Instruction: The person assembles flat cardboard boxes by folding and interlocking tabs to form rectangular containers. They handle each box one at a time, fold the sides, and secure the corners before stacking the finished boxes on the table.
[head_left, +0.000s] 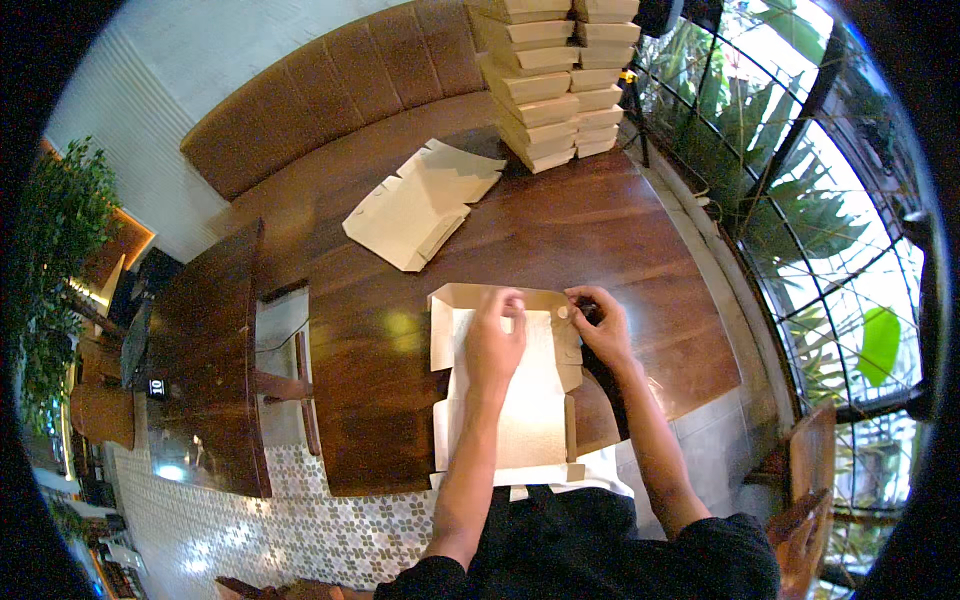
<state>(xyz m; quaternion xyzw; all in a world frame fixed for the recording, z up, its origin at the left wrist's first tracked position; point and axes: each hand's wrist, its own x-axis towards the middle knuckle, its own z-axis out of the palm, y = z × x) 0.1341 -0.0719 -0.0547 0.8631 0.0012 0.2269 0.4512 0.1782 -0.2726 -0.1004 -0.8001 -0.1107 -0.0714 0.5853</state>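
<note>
A brown cardboard box blank (pixel 520 420), partly folded, lies at the table's near edge, close to my body. Its far flap stands raised, and side flaps stick out left and right. My right hand (pixel 603 328) pinches the cardboard at the far right corner between thumb and fingers. Over the far part of the same blank is my left hand (pixel 497 338), its fingers curled and slightly smeared by motion; whether they grip the flap is unclear. Farther off on the table, a second flat box blank (pixel 425 205) lies unfolded, out of both hands' reach at this moment.
Tall stacks of folded cardboard boxes (pixel 545 95) stand at the table's far right corner. A brown padded bench (pixel 340 90) runs behind the dark wooden table (pixel 370 400). Another table (pixel 210 370) is at left; a gridded window (pixel 780 180) is at right.
</note>
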